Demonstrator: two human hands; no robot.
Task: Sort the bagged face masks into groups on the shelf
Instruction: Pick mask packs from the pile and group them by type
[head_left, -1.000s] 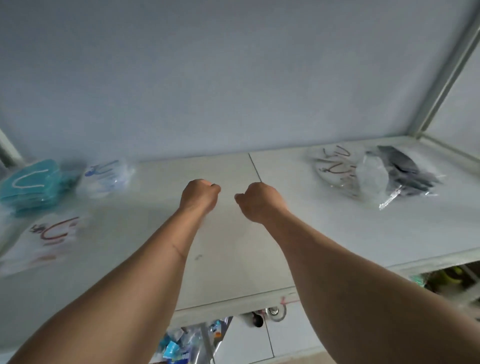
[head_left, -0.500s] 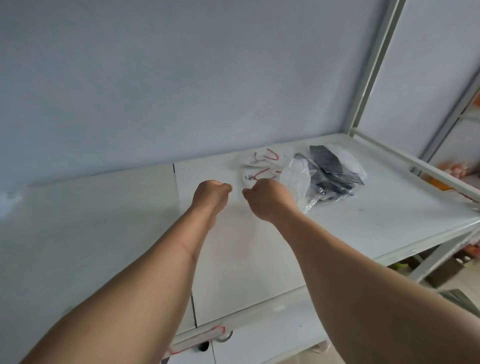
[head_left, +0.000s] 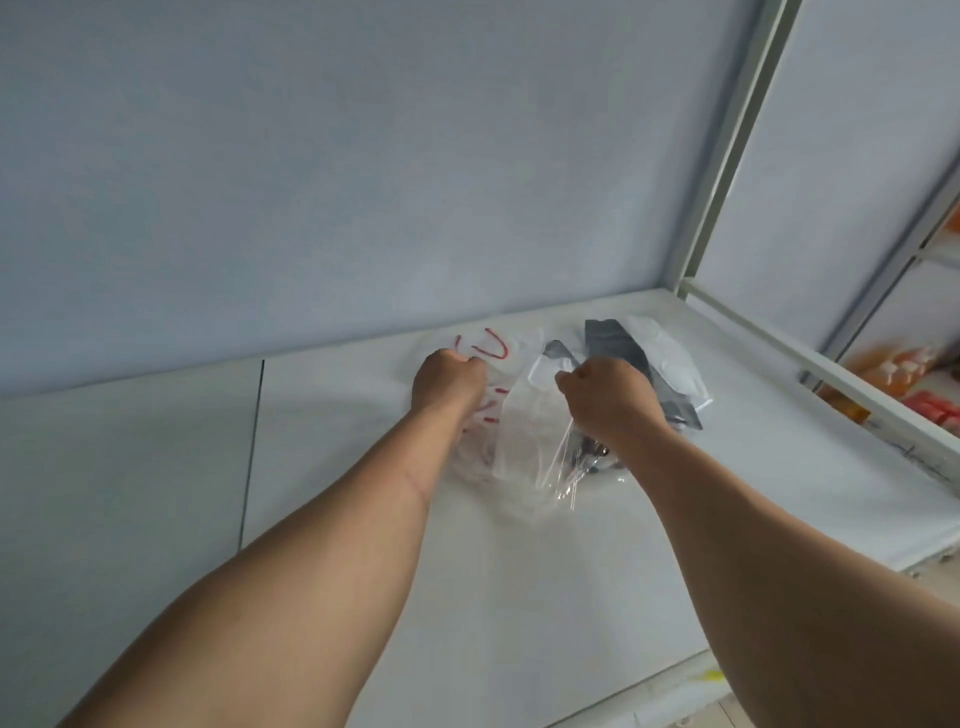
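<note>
Both my hands are down in the pile of bagged masks that lies on the shelf (head_left: 363, 545), near its back edge and just left of the white corner post (head_left: 727, 171). My left hand (head_left: 449, 387) is curled into a fist over the bag with red ear loops (head_left: 488, 349), on the side of the pile away from the post; whether that grip has any plastic in it I cannot tell, since the fingers are hidden under the knuckles. My right hand (head_left: 608, 400) has its fingers curled as if pinching the crumpled clear bag (head_left: 524, 441), though the contact is hidden, with the bag of black masks (head_left: 615, 343) just beyond it, on the post side. To do this well, I think I should pinch only one bag's film, lift it free of its neighbours, and keep the other hand pressing the rest down so nothing drags along. The black masks lie with their long axis running from the front toward the wall, slanting a little away from the post at the far end; the red loops open toward the wall.
</note>
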